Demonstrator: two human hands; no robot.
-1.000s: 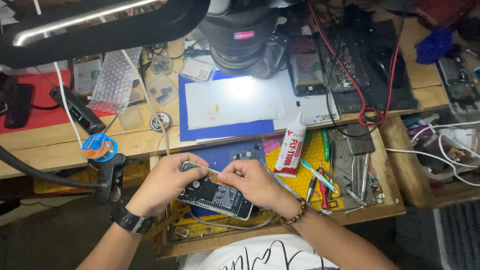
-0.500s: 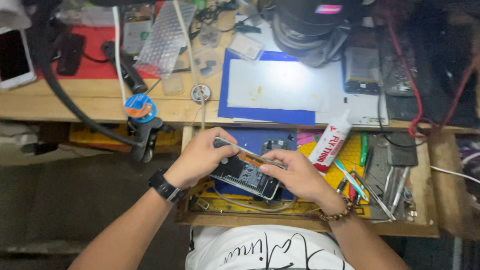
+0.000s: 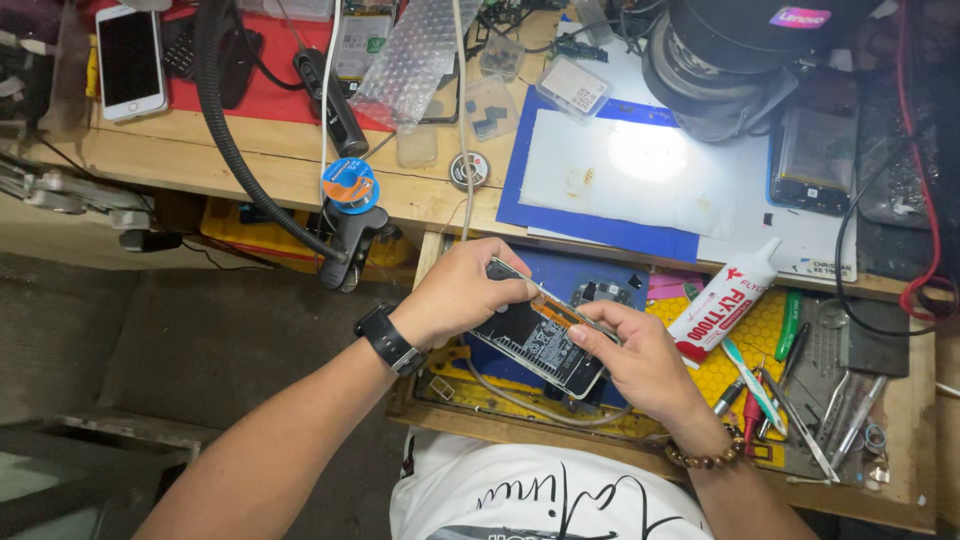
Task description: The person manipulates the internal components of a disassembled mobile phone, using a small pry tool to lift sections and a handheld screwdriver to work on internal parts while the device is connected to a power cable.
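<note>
Here, from the head view, I see the opened phone [image 3: 540, 338] held over the drawer [image 3: 900, 400], just left of the glue tube [image 3: 722, 300]. My left hand [image 3: 455, 292] clamps its upper end, fingers curled together round the edge, seemingly to steady it. My right hand [image 3: 640, 360] cradles the lower end from beneath, thumb and forefinger pinched together on the orange strip [image 3: 556, 308] across its inside. Both wrists angle inward, the left one wearing a black watch [image 3: 388, 340]. Farther left of the tube, a solder spool [image 3: 350, 184] sits on the bench edge.
</note>
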